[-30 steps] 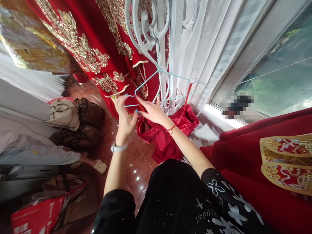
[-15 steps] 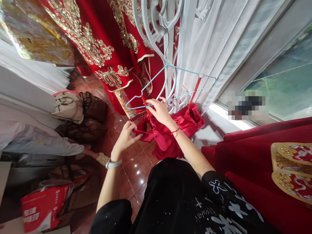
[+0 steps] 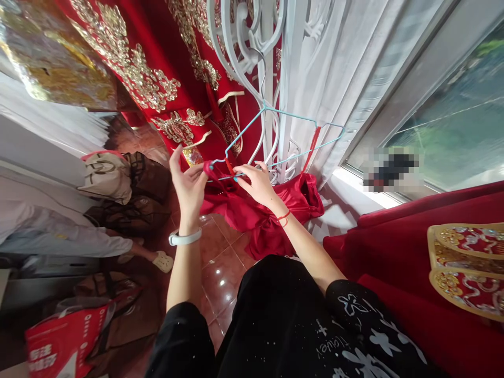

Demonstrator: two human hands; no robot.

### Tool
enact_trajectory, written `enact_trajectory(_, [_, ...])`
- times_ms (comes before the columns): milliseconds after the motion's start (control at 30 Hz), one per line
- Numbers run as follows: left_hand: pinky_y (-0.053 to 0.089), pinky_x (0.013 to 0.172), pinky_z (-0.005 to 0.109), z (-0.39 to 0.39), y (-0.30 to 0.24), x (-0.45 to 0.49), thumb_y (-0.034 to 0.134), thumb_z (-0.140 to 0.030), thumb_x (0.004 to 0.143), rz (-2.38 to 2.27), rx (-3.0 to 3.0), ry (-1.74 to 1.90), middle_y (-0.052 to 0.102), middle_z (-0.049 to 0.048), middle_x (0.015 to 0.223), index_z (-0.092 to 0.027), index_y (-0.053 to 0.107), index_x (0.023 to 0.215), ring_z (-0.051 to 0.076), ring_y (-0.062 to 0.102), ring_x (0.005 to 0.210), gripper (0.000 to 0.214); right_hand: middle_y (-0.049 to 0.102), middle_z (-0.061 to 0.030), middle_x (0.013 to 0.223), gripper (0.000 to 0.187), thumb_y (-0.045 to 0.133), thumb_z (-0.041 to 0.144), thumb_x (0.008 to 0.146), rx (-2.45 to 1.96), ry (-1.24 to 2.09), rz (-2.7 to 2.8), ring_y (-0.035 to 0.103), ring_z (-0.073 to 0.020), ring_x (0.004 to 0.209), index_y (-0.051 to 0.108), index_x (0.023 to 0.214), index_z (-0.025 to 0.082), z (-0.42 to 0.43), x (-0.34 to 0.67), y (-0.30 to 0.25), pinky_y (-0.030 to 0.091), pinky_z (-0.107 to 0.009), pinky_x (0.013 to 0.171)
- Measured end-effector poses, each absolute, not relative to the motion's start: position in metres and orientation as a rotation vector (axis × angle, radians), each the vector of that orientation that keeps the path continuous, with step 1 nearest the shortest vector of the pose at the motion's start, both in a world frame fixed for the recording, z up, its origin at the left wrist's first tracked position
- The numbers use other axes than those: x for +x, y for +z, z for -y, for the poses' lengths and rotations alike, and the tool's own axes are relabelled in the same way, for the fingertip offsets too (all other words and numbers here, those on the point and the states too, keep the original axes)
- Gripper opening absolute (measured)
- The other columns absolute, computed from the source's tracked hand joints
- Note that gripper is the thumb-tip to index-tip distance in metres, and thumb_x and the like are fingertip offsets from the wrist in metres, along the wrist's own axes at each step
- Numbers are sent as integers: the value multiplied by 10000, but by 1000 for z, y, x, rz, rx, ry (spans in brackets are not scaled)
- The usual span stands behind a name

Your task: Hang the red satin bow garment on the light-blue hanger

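Garment (image 3: 258, 216) is pinched in left fingers (image 3: 194, 171); hanger (image 3: 290, 114) alongside.

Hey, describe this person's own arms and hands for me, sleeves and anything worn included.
The left sleeve is short and black with tiny pale specks; the right sleeve is black too, with a white flower print. The left hand has a white wristband at its wrist, the right hand a thin red bracelet. Nails showing on the fingers look blue.

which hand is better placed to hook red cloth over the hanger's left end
Likely the left hand: its fingers pinch red cloth by that end of the hanger. The right hand is farther in, at the red strap.
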State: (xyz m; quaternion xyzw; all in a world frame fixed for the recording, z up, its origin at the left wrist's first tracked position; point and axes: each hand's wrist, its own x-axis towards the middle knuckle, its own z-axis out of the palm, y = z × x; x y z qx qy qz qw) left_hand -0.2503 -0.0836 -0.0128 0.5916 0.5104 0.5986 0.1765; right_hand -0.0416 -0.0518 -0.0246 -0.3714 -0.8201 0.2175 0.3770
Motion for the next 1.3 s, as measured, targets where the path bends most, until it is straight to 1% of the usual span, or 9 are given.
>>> enact_trajectory(133, [624,963,355,73,9,-233,745,-233,864,-1493,1848,1623,738,71,1157,-255,499,1511,193,739,1003,693,755,-61,1282,297,536,188,998,-959,554,2096,693,-235,1171,705,1236,244,57,-42,-22,296,-440,1177])
enact_trajectory(333, [599,987,340,65,10,-221,764,-280,855,-1384,1825,1643,742,59,1105,-238,448,1561,196,733,1012,775,748,-91,1282,325,532,181,984,-974,527,2113,682,-254,1180,710,1254,208,55,-44,-23,324,-437,1147])
enact_trajectory(467, [575,994,361,69,9,-221,664,-273,876,-1435,1992,1447,733,68,1156,-219,631,1359,208,708,1012,487,755,-85,1278,345,519,166,977,-966,524,2095,687,-259,1166,711,1256,232,56,-42,-25,355,-463,1159])
enact_trajectory(667, [523,905,350,68,-1,-229,701,-289,804,-1662,2180,1330,631,3,845,-193,701,1197,197,585,808,405,772,-78,1208,322,451,178,957,-822,539,1761,680,-224,1191,734,1096,246,61,-15,-34,487,-395,1096])
enact_trajectory(833, [458,847,323,56,-12,-214,601,-322,944,-1869,2071,1512,614,17,806,-196,710,1051,191,566,787,198,772,-89,1005,238,494,192,839,-1181,509,1390,710,-233,957,717,921,207,42,69,-68,556,-368,896])
enact_trajectory(933, [442,860,332,50,-17,-207,612,-311,940,-1944,2059,1546,658,31,858,-203,703,1020,199,591,823,162,755,-94,1004,259,580,153,720,-1569,548,1325,695,-232,953,704,943,195,37,124,-100,532,-376,944])
enact_trajectory(1033, [446,841,331,45,-20,-209,610,-321,941,-1927,2060,1529,654,27,845,-210,699,1019,200,584,809,162,725,-79,852,176,659,162,641,-1916,699,1178,686,-253,859,632,807,213,44,158,-128,540,-403,883])
enact_trajectory(1200, [448,870,358,38,-20,-218,625,-324,938,-1857,2112,1548,640,29,837,-211,696,1008,211,560,814,150,669,-56,663,99,601,278,753,-1900,723,1031,712,-266,777,543,676,255,50,180,-135,582,-403,809])
enact_trajectory(1300, [446,896,374,35,-21,-219,637,-320,942,-1841,2127,1565,640,32,848,-215,699,1009,218,554,836,139,710,-46,716,164,511,334,842,-1725,751,990,742,-225,773,570,709,259,47,189,-116,627,-369,784])
